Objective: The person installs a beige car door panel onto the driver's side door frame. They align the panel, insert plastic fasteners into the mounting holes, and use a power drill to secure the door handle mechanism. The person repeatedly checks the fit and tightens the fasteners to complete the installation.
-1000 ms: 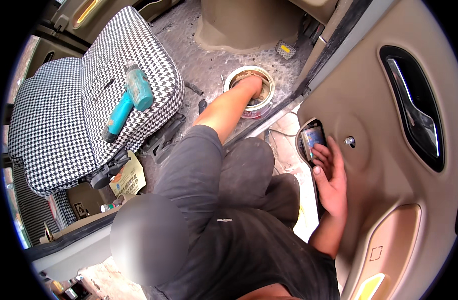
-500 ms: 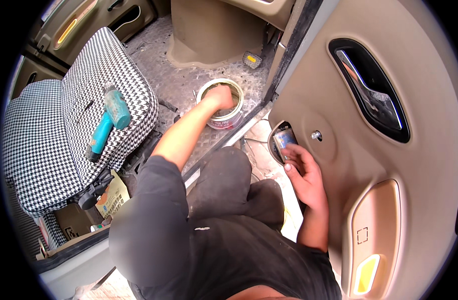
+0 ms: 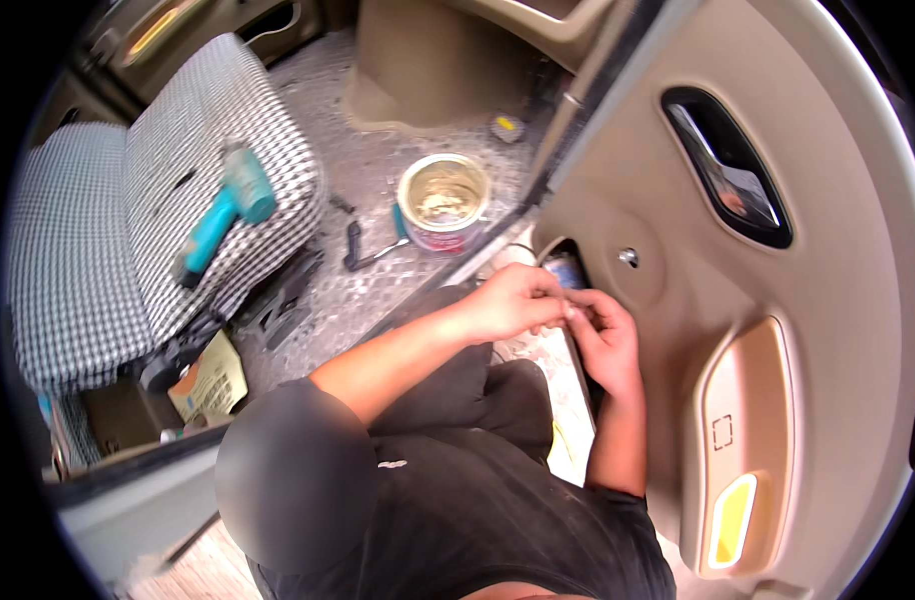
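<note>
My left hand (image 3: pixel 519 303) and my right hand (image 3: pixel 605 335) meet beside the door's lower pocket (image 3: pixel 564 260), fingertips pinched together; anything between them is too small or hidden to name. An open round tin (image 3: pixel 446 240) with pale bits inside stands on the cab floor above my hands. A dark-handled tool (image 3: pixel 355 245) lies left of the tin. A teal cordless power tool (image 3: pixel 214 228) lies on the checked seat cushion (image 3: pixel 76 250).
The open door panel (image 3: pixel 828 300) with a chrome handle (image 3: pixel 740 185) fills the right side. A metal sill (image 3: pixel 473 265) borders the cab floor (image 3: pixel 333 320). A yellow paper (image 3: pixel 213 385) lies under the seat; a small yellow-marked item (image 3: pixel 507 128) sits near the console (image 3: pixel 423 65).
My left hand has come out of the tin and moved down and right to meet my right hand, whose fingers have closed in at the fingertips.
</note>
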The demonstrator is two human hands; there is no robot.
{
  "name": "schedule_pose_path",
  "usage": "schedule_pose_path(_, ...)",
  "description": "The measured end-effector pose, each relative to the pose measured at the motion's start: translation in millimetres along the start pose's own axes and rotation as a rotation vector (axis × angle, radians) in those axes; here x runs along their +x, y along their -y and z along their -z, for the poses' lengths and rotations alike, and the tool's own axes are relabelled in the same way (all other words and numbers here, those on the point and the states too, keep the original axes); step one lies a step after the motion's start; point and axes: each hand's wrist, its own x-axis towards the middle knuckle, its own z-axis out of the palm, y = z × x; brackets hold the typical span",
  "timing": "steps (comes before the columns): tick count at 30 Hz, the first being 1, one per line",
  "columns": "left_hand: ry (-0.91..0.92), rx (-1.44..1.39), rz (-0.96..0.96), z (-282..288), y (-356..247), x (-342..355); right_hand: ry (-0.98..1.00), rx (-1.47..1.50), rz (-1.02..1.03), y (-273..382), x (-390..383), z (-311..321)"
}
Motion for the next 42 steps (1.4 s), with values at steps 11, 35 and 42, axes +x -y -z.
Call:
schedule_pose_path(11, -0.394, 0.510, -0.362, -13, -8, -56, 0.085, -0.015, 0.116, 3, -6, 2)
schedule_pose_path(35, -0.866, 0.671, -0.322, 93, -81, -205, 0.083, 0.151, 0.107, 11, 0, -4)
schedule_pose_path(42, -0.266, -0.007, -0.238, 16, -38, -179, 0.190, 0.340, 0.175, 12, -11, 5)
